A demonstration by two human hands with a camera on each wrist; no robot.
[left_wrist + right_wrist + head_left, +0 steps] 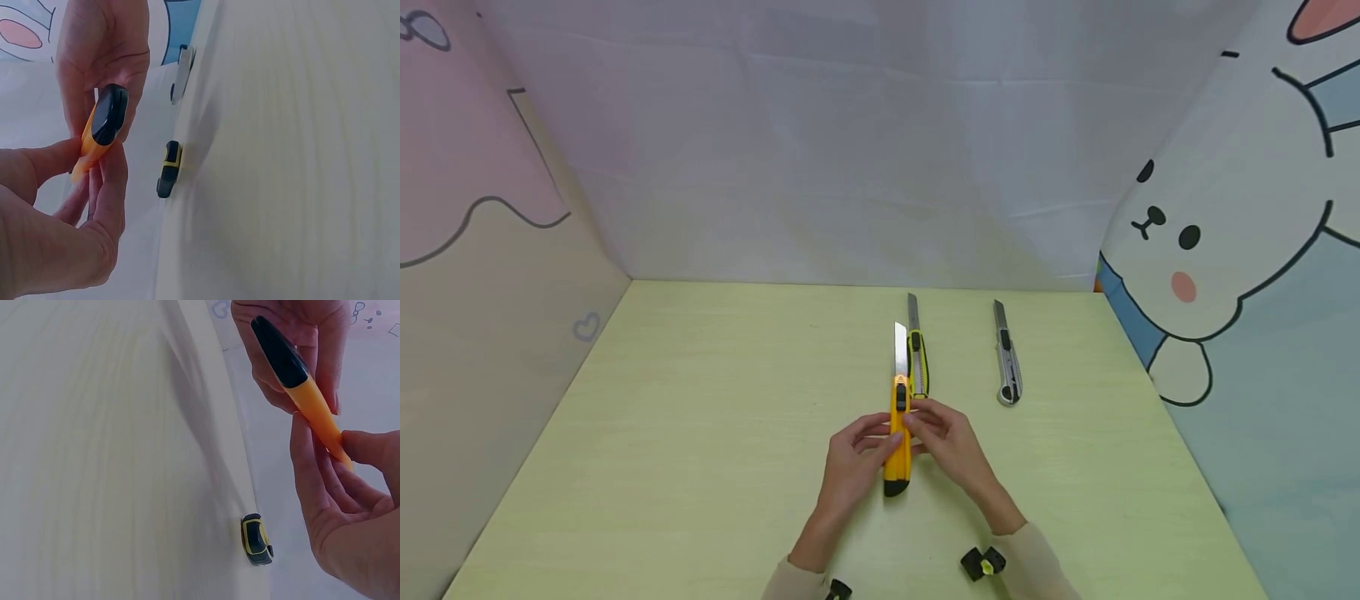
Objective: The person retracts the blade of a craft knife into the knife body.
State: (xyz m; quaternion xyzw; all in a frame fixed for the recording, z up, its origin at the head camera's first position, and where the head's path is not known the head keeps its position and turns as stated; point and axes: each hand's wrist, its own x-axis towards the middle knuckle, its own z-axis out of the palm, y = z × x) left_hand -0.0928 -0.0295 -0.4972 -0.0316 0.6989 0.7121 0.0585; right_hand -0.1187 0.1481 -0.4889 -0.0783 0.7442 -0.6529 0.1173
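An orange utility knife (898, 450) with a black end cap is held up over the table, its blade extended and pointing away from me. My left hand (852, 462) pinches its handle from the left, thumb on top. From the other side my right hand (953, 446) pinches the same handle with thumb and fingers. Just behind it lies a yellow-and-black utility knife (918, 363), blade out, partly covered by the orange one in the head view. In the left wrist view the black end cap (110, 114) faces the camera; the right wrist view shows the orange handle (314, 412) between both hands' fingers.
A silver-grey utility knife (1009, 367), blade out, lies on the pale wooden table (715, 417) to the right. A white sheet (850, 167) stands along the back edge, and printed cartoon panels (1262, 333) flank the sides.
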